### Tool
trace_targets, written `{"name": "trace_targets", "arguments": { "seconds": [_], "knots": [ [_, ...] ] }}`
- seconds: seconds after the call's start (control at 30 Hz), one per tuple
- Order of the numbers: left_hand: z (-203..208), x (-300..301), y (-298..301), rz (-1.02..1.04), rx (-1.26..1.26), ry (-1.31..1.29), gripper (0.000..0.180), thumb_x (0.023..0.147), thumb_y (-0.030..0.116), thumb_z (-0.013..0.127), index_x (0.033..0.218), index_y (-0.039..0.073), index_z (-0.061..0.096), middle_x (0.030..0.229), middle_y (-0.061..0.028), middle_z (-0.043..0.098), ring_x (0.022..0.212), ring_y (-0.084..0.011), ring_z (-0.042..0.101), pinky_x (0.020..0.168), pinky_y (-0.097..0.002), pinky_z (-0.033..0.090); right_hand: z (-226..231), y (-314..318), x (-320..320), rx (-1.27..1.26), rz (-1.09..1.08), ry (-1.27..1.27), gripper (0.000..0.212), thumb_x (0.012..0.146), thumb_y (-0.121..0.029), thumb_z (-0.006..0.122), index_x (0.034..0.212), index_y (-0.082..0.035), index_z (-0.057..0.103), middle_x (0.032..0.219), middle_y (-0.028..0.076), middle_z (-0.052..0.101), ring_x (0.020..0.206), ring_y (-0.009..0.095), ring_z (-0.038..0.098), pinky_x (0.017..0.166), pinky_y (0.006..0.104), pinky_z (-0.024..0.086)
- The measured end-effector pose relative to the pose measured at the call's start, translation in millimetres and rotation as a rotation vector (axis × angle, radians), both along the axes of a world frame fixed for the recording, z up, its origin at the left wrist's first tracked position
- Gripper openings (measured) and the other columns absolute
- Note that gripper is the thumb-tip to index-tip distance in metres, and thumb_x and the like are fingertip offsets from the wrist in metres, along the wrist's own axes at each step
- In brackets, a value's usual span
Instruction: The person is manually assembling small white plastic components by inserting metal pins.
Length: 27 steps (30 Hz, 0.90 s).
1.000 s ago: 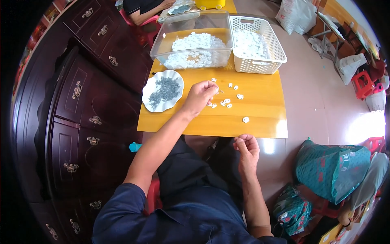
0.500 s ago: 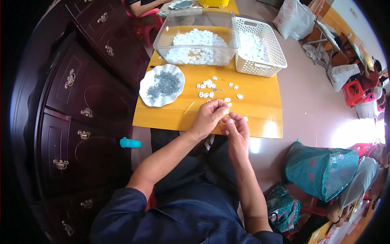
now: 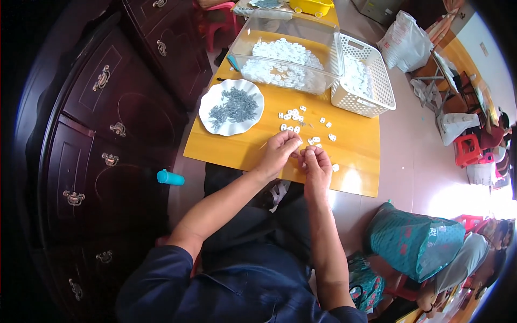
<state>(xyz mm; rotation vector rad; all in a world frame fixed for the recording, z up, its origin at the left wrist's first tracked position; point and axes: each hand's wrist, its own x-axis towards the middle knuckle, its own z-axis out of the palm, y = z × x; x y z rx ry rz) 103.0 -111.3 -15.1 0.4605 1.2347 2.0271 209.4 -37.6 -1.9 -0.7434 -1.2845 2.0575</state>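
Over the near edge of the yellow wooden table (image 3: pixel 231 148), my left hand (image 3: pixel 280 152) and my right hand (image 3: pixel 318 167) meet with fingertips pinched close together. Whatever they hold is too small and too covered by the fingers to make out. Just beyond them lie several small white two-holed plastic pieces (image 3: pixel 291 115), loosely scattered. One white piece (image 3: pixel 335 167) lies by my right hand. To the left, a white scalloped plate (image 3: pixel 209 98) bears a heap of small dark grey parts (image 3: pixel 234 105).
A clear plastic bin (image 3: pixel 293 33) of white pieces stands at the back, beside a white perforated basket (image 3: pixel 383 89) also holding white pieces. Dark drawers (image 3: pixel 91 134) line the left. A turquoise bottle (image 3: pixel 170 177) is below the table. Right: a teal bag (image 3: pixel 414 237) and another person's arm (image 3: pixel 449 274).
My view has turned slightly, so the table and its containers appear shifted right and tilted. My hands stay pinched together, with the fingertips a little closer.
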Motion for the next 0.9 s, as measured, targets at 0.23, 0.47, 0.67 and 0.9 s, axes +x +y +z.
{"name": "trace_targets", "arguments": {
  "seconds": [0.23,0.47,0.67,0.9],
  "knots": [
    [-0.4,-2.6,-8.5,-0.033,-0.068,0.058,0.008,0.1,0.014,0.058,0.097,0.007,0.061,0.083,0.0026,0.058,0.076,-0.005,0.056,0.071,-0.0236,0.048,-13.4,3.1,14.1,-0.024,0.008,0.058,0.011,0.103,-0.015,0.057,0.105,-0.005,0.062,0.09,0.003,0.066,0.077,0.009,0.059,0.069,0.0226,0.046],
    [5.4,19.6,-13.1,-0.103,-0.047,0.191,0.005,0.099,0.007,0.058,0.096,0.004,0.059,0.083,0.0037,0.057,0.073,-0.0017,0.053,0.066,-0.0192,0.046,-8.6,-10.7,21.4,-0.065,0.108,0.025,0.022,0.105,-0.023,0.054,0.106,-0.003,0.063,0.087,0.0,0.065,0.078,0.007,0.057,0.073,0.022,0.046],
    [6.2,20.6,-18.4,-0.147,-0.076,0.276,0.002,0.099,0.004,0.058,0.097,0.003,0.059,0.084,0.0023,0.059,0.07,-0.0021,0.055,0.062,-0.0201,0.048,-11.3,-8.5,27.4,-0.15,0.147,0.044,0.021,0.105,-0.023,0.055,0.101,-0.004,0.062,0.088,0.001,0.065,0.078,0.008,0.058,0.073,0.0224,0.047],
    [20.1,9.9,-35.1,-0.253,-0.043,0.428,0.005,0.097,0.003,0.061,0.1,0.001,0.064,0.086,0.0008,0.063,0.076,-0.0046,0.061,0.069,-0.022,0.053,-7.7,-9.6,34.6,-0.131,0.232,-0.008,0.021,0.105,-0.023,0.055,0.097,-0.005,0.062,0.084,0.001,0.064,0.074,0.009,0.058,0.072,0.0232,0.047]
  ]
}}
